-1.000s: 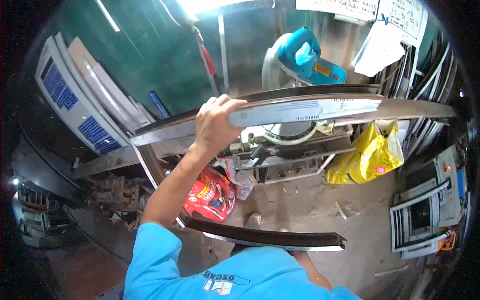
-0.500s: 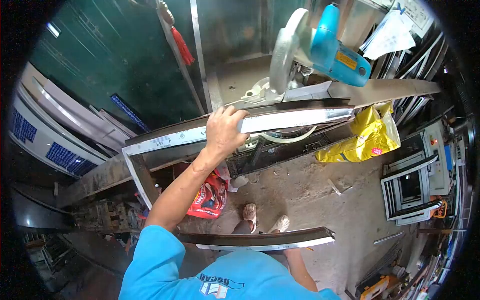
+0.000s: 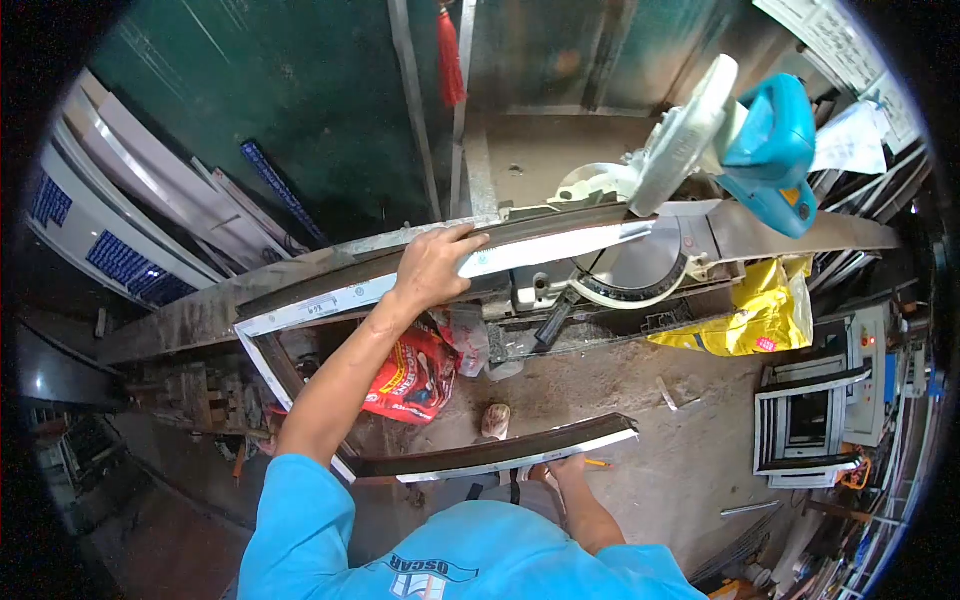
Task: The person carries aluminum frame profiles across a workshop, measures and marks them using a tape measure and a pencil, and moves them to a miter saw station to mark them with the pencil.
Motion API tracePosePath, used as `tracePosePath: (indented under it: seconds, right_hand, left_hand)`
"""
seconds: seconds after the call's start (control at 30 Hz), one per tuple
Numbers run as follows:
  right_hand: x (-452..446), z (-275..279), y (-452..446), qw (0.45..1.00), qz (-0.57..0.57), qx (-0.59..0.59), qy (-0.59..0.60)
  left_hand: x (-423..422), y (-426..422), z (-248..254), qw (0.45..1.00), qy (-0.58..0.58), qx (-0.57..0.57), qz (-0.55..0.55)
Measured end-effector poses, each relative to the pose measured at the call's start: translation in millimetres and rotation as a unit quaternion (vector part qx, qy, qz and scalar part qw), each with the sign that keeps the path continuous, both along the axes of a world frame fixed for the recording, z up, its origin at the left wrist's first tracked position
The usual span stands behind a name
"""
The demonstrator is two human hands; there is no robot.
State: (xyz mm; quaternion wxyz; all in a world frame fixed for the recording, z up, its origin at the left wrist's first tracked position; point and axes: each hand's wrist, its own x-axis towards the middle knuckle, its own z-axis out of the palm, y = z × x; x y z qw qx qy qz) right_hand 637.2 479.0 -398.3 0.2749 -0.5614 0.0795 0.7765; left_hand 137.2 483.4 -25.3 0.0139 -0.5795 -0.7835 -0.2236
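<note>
A three-sided window frame piece, white outside with dark brown channels, spans the view in front of me. My left hand (image 3: 435, 265) is closed over its far bar (image 3: 545, 245), thumb on the near side. That bar's right end rests at the saw table of a miter saw (image 3: 690, 130) with a teal handle, close below the blade guard. The near bar (image 3: 500, 450) crosses before my waist. My right hand (image 3: 566, 468) grips its underside near the right end, fingers partly hidden. An orange pencil (image 3: 598, 463) sticks out beside that hand.
A long metal-topped bench (image 3: 200, 320) runs under the saw. Below it are a red bag (image 3: 415, 375) and a yellow bag (image 3: 770, 310). Small frames (image 3: 810, 420) stand at right, and white profiles (image 3: 150, 190) lean at left. A red tassel (image 3: 451, 55) hangs ahead.
The view has shifted. The frame has moved left relative to the saw, uncovering the round saw table. Its near bar has moved away from my body, with both hands keeping hold.
</note>
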Motion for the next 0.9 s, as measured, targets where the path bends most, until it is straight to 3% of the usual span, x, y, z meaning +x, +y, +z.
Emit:
tracePosePath:
  seconds: [0.07, 0.1, 0.13, 0.2, 0.3, 0.37, 0.43, 0.57, 0.67, 0.73, 0.77, 0.9]
  right_hand:
    - [-10, 19, 8, 0.997, 0.018, -0.067, -0.029]
    - [-12, 18, 15, 0.980, 0.041, -0.139, -0.136]
    - [-9, 20, 20, 0.979, 0.128, -0.105, -0.117]
    - [-9, 48, 38, 0.895, 0.368, 0.049, -0.246]
    - [-21, 111, 82, 0.757, 0.511, 0.314, -0.260]
    - [-75, 203, 96, 0.807, 0.376, 0.412, -0.194]
    - [-121, 273, 128, 0.727, 0.407, 0.508, -0.219]
    - [-205, 352, 161, 0.689, 0.356, 0.616, -0.136]
    - [-232, 364, 190, 0.666, 0.378, 0.640, -0.064]
    - [-244, 373, 208, 0.603, 0.412, 0.676, -0.102]
    - [-251, 378, 214, 0.622, 0.403, 0.666, -0.087]
    - [-263, 375, 247, 0.572, 0.415, 0.696, -0.130]
  left_hand:
    - [7, -2, -1, 1.000, -0.001, -0.017, 0.006]
    - [8, -3, -5, 1.000, 0.000, -0.016, 0.003]
    - [11, -4, -12, 1.000, 0.014, -0.012, 0.006]
    - [16, -4, -21, 0.999, 0.038, -0.005, 0.007]
    - [25, -8, -19, 0.996, 0.080, 0.021, 0.021]
    - [26, -6, -29, 0.993, 0.108, 0.047, 0.023]
    - [26, -5, -33, 0.992, 0.113, 0.052, 0.021]
    - [27, -6, -23, 0.995, 0.089, 0.032, 0.017]
    - [25, -5, -21, 0.997, 0.075, 0.014, 0.015]
    - [27, -5, -22, 0.997, 0.075, 0.019, 0.026]
    - [28, -4, -21, 0.997, 0.070, 0.019, 0.032]
    - [32, 1, -16, 0.997, 0.035, 0.023, 0.066]
